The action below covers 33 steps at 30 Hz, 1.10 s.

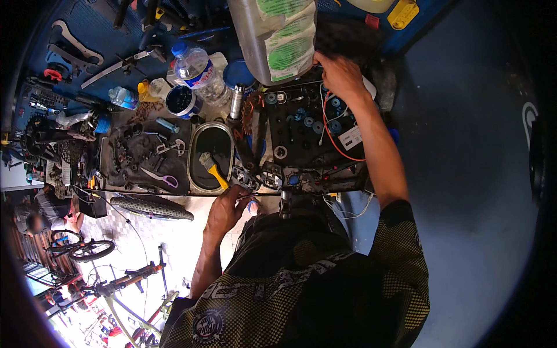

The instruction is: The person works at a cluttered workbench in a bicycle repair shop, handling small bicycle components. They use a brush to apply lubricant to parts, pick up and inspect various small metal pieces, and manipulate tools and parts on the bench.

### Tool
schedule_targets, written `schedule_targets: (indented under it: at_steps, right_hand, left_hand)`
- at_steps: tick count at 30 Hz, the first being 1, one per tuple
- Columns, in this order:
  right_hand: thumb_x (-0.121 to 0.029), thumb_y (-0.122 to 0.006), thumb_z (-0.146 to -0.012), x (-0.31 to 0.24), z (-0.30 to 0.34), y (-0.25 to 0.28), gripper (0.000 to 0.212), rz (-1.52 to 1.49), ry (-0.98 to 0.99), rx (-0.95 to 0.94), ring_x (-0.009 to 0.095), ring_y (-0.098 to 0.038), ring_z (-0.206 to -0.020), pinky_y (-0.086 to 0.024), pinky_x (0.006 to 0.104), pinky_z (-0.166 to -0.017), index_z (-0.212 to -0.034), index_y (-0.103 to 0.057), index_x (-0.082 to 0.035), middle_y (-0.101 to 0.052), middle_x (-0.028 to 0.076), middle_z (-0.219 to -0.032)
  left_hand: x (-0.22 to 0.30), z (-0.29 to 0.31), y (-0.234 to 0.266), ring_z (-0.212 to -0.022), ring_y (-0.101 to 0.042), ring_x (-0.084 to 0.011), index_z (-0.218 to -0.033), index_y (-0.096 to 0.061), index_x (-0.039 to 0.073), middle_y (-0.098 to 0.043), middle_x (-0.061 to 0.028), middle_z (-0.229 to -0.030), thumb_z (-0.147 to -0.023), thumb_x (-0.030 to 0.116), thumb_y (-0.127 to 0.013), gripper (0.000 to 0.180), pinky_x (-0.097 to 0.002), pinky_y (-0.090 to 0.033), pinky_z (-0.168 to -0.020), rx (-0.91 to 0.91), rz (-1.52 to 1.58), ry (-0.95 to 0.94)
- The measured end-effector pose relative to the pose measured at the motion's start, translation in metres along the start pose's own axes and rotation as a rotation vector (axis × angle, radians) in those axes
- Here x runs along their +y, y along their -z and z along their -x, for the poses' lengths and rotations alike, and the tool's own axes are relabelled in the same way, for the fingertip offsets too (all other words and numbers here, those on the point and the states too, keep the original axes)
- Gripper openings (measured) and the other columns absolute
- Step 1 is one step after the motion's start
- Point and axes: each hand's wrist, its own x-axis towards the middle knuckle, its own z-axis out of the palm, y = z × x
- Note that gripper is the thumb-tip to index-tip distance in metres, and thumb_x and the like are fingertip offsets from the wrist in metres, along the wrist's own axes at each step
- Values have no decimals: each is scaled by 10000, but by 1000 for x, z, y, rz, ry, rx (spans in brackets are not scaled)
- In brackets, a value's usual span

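Fingers [321, 60] of the right hand [343, 80] are part-curled at the right edge of the large clear container [249, 43] with green labels, at the far side of the tabletop [120, 124]; their tips are partly hidden — whether they grip it, merely touch it or reach past it, I cannot tell. A reach like this seems best done with the forearm high over the dark mat [290, 148], so that the loose parts and the white card [350, 138] there are not swept along; if the container is to be moved, a fuller grasp round its body would probably be safer than fingertips alone.

Meanwhile the left hand [223, 211] is at the near edge; its thumb and forefinger are drawn together on a thin dark piece [250, 195], too small to identify, with the other fingers folded in. That pinch would do well held steady and just over the tabletop, lest the piece drop to the floor; it also needs care around the yellow-handled brush [217, 174] — its bristles lie in the oval tray [190, 158], its handle's end is just beside the knuckles.
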Motion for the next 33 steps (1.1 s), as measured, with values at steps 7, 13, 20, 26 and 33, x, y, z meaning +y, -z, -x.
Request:
schedule_targets:
  at_steps: [7,13,20,26,33]
  right_hand:
    - [-91,-733,-903,51,-7,-47,284,209,39,34,313,-638,-1272,-502,512,-1017,-1184,-750,-129,-738,104,-1223]
    - [-266,-780,-926,2,31,-60,269,-20,96,83,320,-640,-1158,-507,511,-1000,-1169,-762,-150,-710,89,-1107]
    - [-422,-830,-912,-3,107,-109,368,-110,313,85,355,-542,-1313,-469,504,-1103,-1178,-770,-175,-607,102,-1388]
    - [-130,-804,-860,16,109,-78,254,47,115,82,330,-551,-1304,-470,492,-1049,-1109,-755,-132,-628,112,-1311]
    - [-194,-797,-893,13,103,-65,275,254,-159,9,338,-571,-1245,-490,493,-1000,-1145,-763,-91,-632,113,-1279]
  left_hand:
    - [2,-8,0,-934,-759,-421,-1091,-688,16,-773,-198,-1005,-947,72,-780,180,-467,-585,-772,4,-5,-22]
    - [3,-9,0,-935,-768,-395,-1094,-687,9,-778,-189,-1012,-954,74,-782,182,-450,-600,-776,-19,-19,-13]
    - [3,-14,-1,-937,-769,-392,-1094,-682,11,-781,-186,-1011,-954,74,-781,183,-453,-600,-779,-22,-44,-44]
    - [-4,0,2,-952,-758,-422,-1100,-676,25,-778,-198,-1009,-944,74,-782,194,-477,-589,-783,11,-14,-7]
    - [-8,8,3,-956,-757,-432,-1090,-674,23,-778,-202,-1017,-941,74,-789,194,-479,-594,-786,28,-26,28]
